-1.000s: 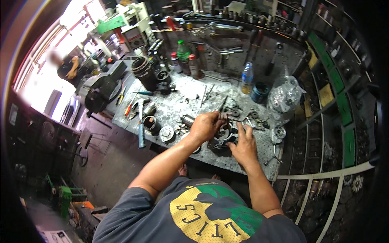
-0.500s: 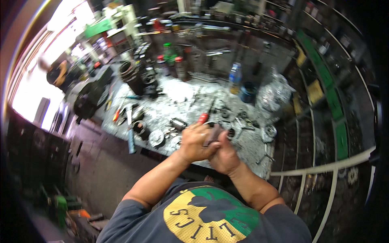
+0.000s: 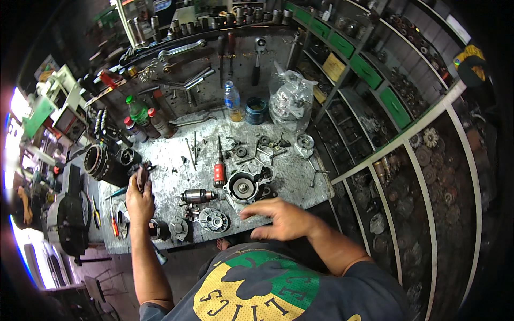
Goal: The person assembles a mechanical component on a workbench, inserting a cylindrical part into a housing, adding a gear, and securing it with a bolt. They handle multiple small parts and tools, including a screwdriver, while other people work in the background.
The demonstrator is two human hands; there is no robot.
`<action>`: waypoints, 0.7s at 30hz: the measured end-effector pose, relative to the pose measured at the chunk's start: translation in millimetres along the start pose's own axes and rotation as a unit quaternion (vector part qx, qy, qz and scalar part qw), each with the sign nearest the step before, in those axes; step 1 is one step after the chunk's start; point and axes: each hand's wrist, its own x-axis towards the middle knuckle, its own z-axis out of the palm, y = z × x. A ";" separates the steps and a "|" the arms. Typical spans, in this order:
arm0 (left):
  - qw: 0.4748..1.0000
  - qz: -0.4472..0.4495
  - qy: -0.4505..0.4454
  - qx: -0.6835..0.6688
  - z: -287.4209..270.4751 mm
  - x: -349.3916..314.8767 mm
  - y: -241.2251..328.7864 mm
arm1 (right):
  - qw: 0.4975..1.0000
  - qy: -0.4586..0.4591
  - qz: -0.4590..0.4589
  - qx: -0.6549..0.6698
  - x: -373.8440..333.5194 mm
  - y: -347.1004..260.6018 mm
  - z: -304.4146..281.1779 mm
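My left hand (image 3: pixel 140 204), closed, grips a folded brownish piece (image 3: pixel 142 179), perhaps cloth or sandpaper, over the left part of the bench. Beyond it are a dark cylindrical housing (image 3: pixel 100 165) and a smaller dark cup-shaped part. My right hand (image 3: pixel 281 219) holds nothing, its thumb and fingers apart, just in front of a round metal housing (image 3: pixel 243 187) with a bearing in its middle. Left of that housing lie a red-handled screwdriver (image 3: pixel 219 174), a motor armature (image 3: pixel 199 196) and a round metal end cover (image 3: pixel 214 219).
The worn metal workbench (image 3: pixel 176 152) carries several small gears and a three-armed wrench (image 3: pixel 262 155). At its back stand bottles (image 3: pixel 232 100), a blue can (image 3: pixel 256 111) and a plastic bag of parts (image 3: pixel 292 101). Parts shelves (image 3: pixel 369 155) rise on the right.
My hands were together around the brownish piece and are now apart. The left has carried it leftward; the right has let go and opened. The view has turned to the right.
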 end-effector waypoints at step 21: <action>0.985 -0.101 -0.125 -0.062 32.2 -136.3 78.9 | 0.911 -0.048 0.181 -0.367 161.5 284.7 -102.4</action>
